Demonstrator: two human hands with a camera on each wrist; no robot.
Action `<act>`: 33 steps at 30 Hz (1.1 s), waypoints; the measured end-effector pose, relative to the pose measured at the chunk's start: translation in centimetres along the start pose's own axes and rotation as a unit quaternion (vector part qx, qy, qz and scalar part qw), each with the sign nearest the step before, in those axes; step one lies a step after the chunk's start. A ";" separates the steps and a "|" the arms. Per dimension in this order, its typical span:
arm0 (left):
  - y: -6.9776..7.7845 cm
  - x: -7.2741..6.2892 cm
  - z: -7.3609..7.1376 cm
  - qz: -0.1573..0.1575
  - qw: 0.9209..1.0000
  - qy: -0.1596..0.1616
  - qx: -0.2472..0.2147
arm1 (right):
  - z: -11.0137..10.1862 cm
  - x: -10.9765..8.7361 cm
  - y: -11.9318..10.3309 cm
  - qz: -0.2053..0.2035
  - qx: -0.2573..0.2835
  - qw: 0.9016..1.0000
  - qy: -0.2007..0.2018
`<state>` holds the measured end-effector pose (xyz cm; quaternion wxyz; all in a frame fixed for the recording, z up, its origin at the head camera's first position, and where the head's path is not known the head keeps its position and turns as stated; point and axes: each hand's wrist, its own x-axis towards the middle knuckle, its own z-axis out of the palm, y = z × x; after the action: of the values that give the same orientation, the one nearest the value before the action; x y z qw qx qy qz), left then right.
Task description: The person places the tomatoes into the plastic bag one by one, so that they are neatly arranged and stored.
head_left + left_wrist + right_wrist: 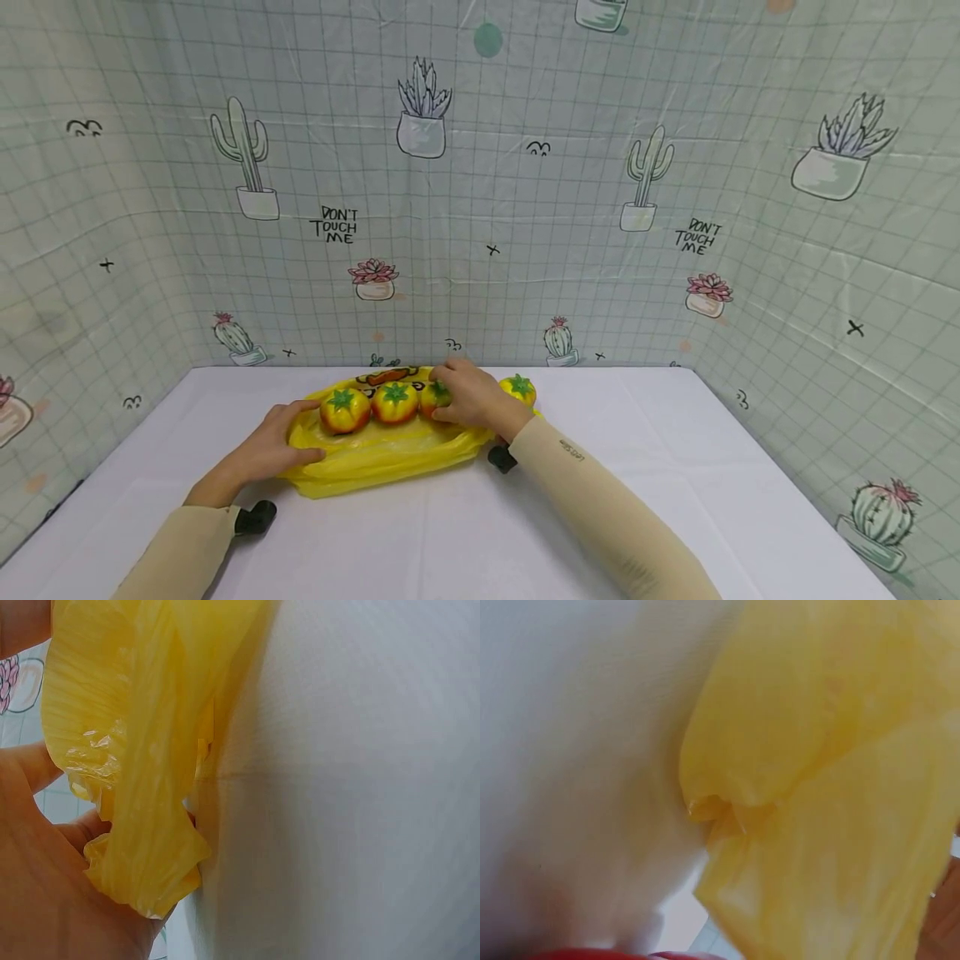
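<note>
A yellow plastic bag (pixel 390 467) lies spread on the table, its mouth gaping upward. Two yellow-and-red tomatoes with green tops, a left one (pixel 345 412) and a middle one (pixel 395 403), sit on it. My right hand (pixel 476 396) curls its fingers and thumb round a third tomato (pixel 436 402), partly covered by the hand. Behind my right wrist another tomato (pixel 517 388) shows in part. My left hand (pixel 270 442) rests at the bag's left end, thumb and fingers spread wide. Close up in the left wrist view, crumpled bag film (pixel 150 787) lies against that hand.
The bag and tomatoes are on a white-covered table (pixel 600 500), toward its back edge. A patterned curtain (pixel 487 208) stands behind and along both sides. Dark wrist camera mounts (pixel 256 518) stick out beside the wrists.
</note>
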<state>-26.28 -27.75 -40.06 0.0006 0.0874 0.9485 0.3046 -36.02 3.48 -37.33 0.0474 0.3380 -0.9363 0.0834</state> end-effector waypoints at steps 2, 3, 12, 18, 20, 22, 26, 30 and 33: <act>0.0 0.0 0.0 0.002 1.000 0.001 0.001 | 0.0 0.0 0.1 0.002 0.006 1.000 0.000; 0.0 0.0 0.0 0.002 1.000 0.002 0.001 | 0.0 -0.1 0.1 0.002 0.007 1.000 0.000; 0.1 0.1 0.0 0.001 1.000 0.004 0.002 | 0.0 0.0 0.4 -0.002 0.015 1.000 -0.005; 0.1 0.1 0.0 -0.002 1.000 0.002 0.000 | 0.1 0.1 0.4 -0.004 0.008 1.000 0.000; 0.2 0.1 0.0 -0.002 1.000 0.002 0.000 | 0.0 0.0 0.3 -0.004 0.008 1.000 0.000; 0.2 0.1 0.0 -0.002 1.000 0.002 0.000 | 0.0 0.0 0.3 -0.003 0.008 1.000 0.000; 0.2 0.1 0.0 -0.005 1.000 0.002 -0.001 | -0.1 -0.1 0.2 -0.003 0.012 1.000 0.000; 0.2 0.0 0.0 -0.005 1.000 0.003 -0.003 | -0.1 -0.1 0.1 -0.001 0.015 1.000 0.001; 0.2 0.0 0.0 -0.002 1.000 0.005 -0.004 | -0.1 -0.2 0.1 -0.001 0.015 1.000 0.002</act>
<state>-26.21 -27.60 -39.98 -0.0032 0.0839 0.9474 0.3089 -35.98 3.73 -37.24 0.0443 0.3394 -0.9345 0.0976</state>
